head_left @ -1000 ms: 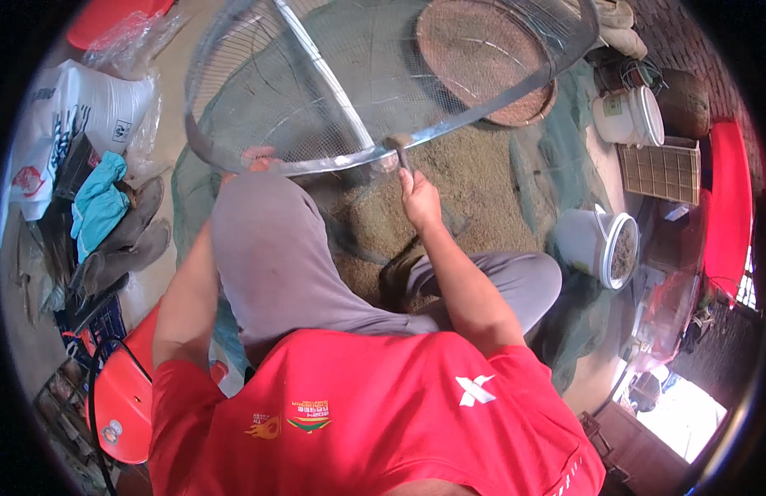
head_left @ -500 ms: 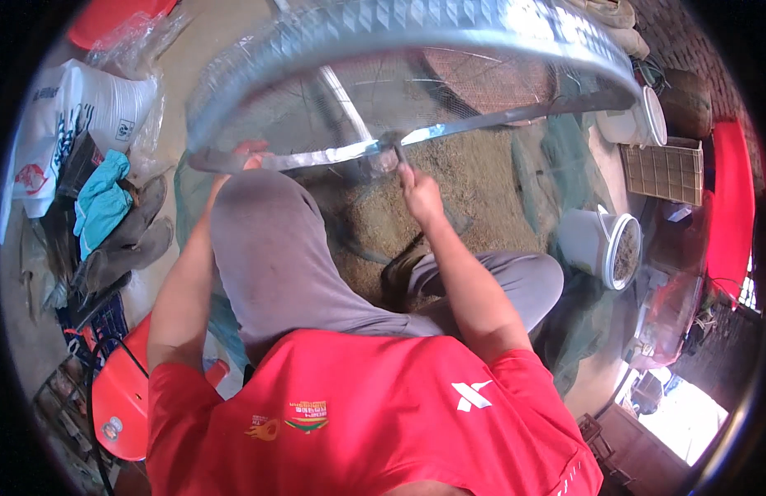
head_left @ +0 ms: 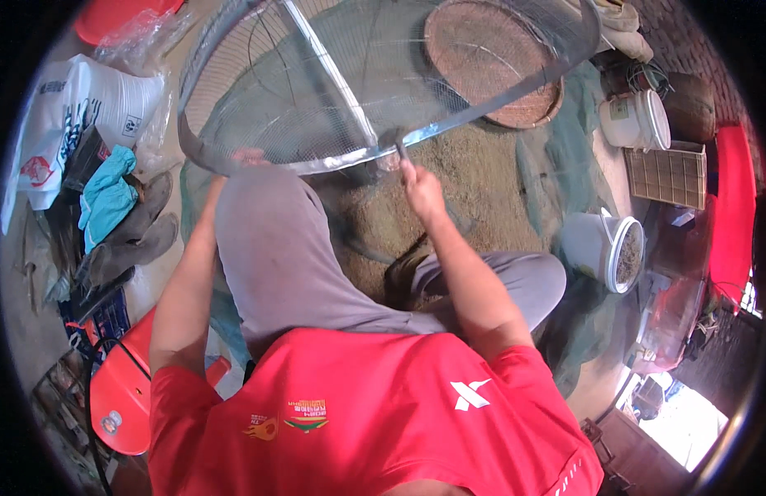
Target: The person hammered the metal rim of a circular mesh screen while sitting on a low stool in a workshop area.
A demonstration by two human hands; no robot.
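A large round wire-mesh sieve (head_left: 308, 91) with a metal rim and a pale cross strip is tilted up in front of my knees. My left hand (head_left: 247, 157) closes around its near-left rim; my raised knee and the mesh partly hide it. My right hand (head_left: 422, 192) is closed at the middle of the near rim, around the short dark handle of a tool (head_left: 402, 147) like a small hammer. The tool's head is against the rim and hard to make out. Below the sieve, brown grain-like material (head_left: 474, 182) lies spread on green netting (head_left: 565, 178).
A round woven tray (head_left: 490, 62) lies beyond the sieve. On the right stand a white bucket (head_left: 589, 244) with dark contents, another white bucket (head_left: 631, 120) and a woven box (head_left: 668, 176). At left are a white sack (head_left: 110, 103), a turquoise cloth (head_left: 107, 197), dark shoes (head_left: 143, 223) and a red chair (head_left: 122, 401).
The sieve has tipped so that its far rim is higher, opening the view to the woven tray and the mesh. Both hands stay at nearly the same places on its near edge.
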